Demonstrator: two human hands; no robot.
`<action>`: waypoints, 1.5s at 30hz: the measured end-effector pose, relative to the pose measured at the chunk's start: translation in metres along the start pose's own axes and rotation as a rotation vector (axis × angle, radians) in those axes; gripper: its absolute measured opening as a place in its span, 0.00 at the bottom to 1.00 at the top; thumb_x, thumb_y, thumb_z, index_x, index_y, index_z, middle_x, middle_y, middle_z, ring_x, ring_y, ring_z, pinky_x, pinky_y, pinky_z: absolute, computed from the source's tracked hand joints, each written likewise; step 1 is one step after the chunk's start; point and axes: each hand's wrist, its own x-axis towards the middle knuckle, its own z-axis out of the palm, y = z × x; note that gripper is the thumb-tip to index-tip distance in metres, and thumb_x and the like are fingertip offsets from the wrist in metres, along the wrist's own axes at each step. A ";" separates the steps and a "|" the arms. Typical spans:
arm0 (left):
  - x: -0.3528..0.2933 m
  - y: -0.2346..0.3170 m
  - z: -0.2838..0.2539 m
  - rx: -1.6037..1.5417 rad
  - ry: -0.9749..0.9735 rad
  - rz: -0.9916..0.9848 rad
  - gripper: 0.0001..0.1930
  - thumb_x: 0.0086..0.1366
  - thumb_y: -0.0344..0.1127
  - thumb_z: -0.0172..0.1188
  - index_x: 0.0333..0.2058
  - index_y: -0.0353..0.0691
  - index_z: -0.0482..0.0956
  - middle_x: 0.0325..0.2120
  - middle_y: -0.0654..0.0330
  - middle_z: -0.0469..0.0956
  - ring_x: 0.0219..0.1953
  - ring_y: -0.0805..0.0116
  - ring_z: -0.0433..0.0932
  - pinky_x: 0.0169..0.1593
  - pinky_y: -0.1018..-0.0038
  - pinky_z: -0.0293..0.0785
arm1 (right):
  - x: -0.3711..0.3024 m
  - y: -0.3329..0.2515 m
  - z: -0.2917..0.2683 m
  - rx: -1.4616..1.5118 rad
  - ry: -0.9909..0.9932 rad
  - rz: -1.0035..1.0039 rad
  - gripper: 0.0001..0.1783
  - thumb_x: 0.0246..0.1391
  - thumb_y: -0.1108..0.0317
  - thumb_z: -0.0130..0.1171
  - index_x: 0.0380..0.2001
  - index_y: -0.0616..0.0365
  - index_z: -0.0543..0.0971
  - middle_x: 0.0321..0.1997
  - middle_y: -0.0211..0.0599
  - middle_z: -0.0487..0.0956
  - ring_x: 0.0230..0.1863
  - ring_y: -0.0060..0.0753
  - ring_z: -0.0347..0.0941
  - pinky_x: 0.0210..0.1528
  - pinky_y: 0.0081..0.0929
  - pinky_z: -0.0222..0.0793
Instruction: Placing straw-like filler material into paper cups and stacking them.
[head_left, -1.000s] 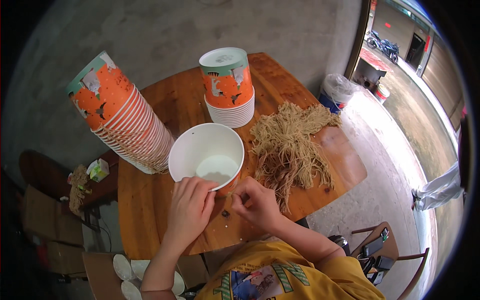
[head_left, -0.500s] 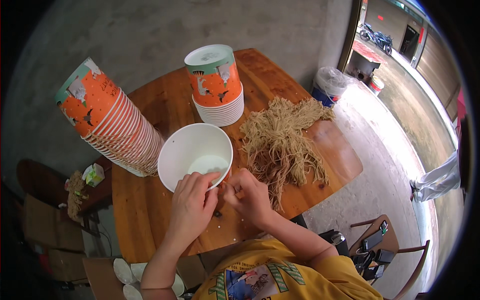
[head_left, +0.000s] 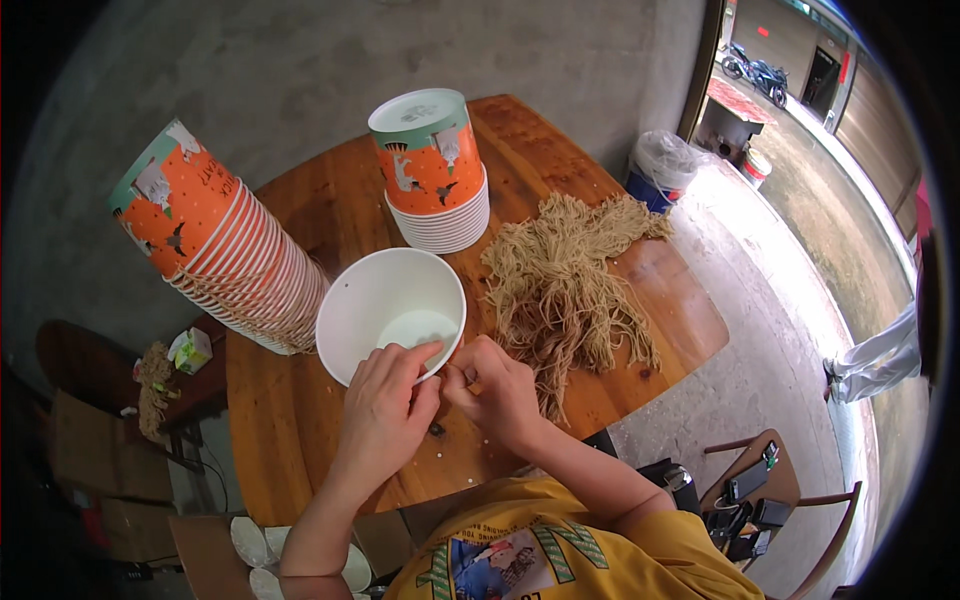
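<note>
Table [head_left: 330,210]: a round top of reddish-brown wood is seen against a grey wall, and everything below is carried on it.
Leaning stack [head_left: 225,250]: many paper bowls, orange with white rims, are nested and tipped toward the upper left, at the left side of the table.
Fibre heap [head_left: 570,280]: a loose pile of tan strands is spread on the right part of the table, just beside the right hand.
Upright stack [head_left: 432,170]: a shorter pile of the same orange bowls is set bottom-up behind the open bowl.
White bowl [head_left: 390,310]: one paper bowl, white inside, is stood open side up in the middle of the table, between the two stacks and the hands.
Left hand [head_left: 385,410]: it is laid over the near rim of the white bowl, fingertips curled onto the rim.
Right hand [head_left: 495,385]: fingers are drawn together at the bowl's near right rim, touching the left hand; whether a strand is pinched cannot be told.
Small table [head_left: 745,485]: dark handheld devices are seen on it at lower right, well apart.
</note>
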 end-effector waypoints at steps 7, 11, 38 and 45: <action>0.018 -0.025 -0.008 -0.326 -0.232 -0.134 0.12 0.68 0.30 0.50 0.47 0.35 0.76 0.37 0.56 0.78 0.38 0.64 0.77 0.43 0.71 0.73 | 0.002 -0.005 -0.003 -0.056 -0.028 0.038 0.11 0.45 0.76 0.64 0.29 0.57 0.71 0.29 0.36 0.76 0.26 0.38 0.76 0.28 0.29 0.72; 0.041 -0.037 -0.017 -0.613 -0.585 -0.346 0.10 0.69 0.33 0.51 0.42 0.35 0.77 0.31 0.60 0.78 0.34 0.72 0.76 0.40 0.74 0.72 | 0.001 -0.008 -0.003 -0.021 -0.048 0.065 0.11 0.45 0.76 0.64 0.29 0.58 0.71 0.29 0.36 0.76 0.26 0.37 0.76 0.28 0.29 0.72; 0.046 -0.018 -0.014 -0.915 -0.479 -0.403 0.27 0.65 0.26 0.57 0.60 0.38 0.59 0.40 0.59 0.74 0.42 0.74 0.73 0.46 0.77 0.72 | 0.045 -0.010 -0.034 0.775 -0.349 0.671 0.07 0.60 0.63 0.61 0.32 0.54 0.78 0.26 0.14 0.72 0.25 0.06 0.60 0.26 0.11 0.52; 0.046 -0.032 0.001 -0.942 -0.467 -0.479 0.22 0.63 0.27 0.60 0.55 0.35 0.66 0.37 0.60 0.76 0.42 0.73 0.76 0.47 0.77 0.71 | 0.054 -0.009 -0.045 0.820 -0.524 0.757 0.10 0.62 0.58 0.58 0.36 0.54 0.77 0.30 0.21 0.76 0.28 0.08 0.67 0.27 0.11 0.53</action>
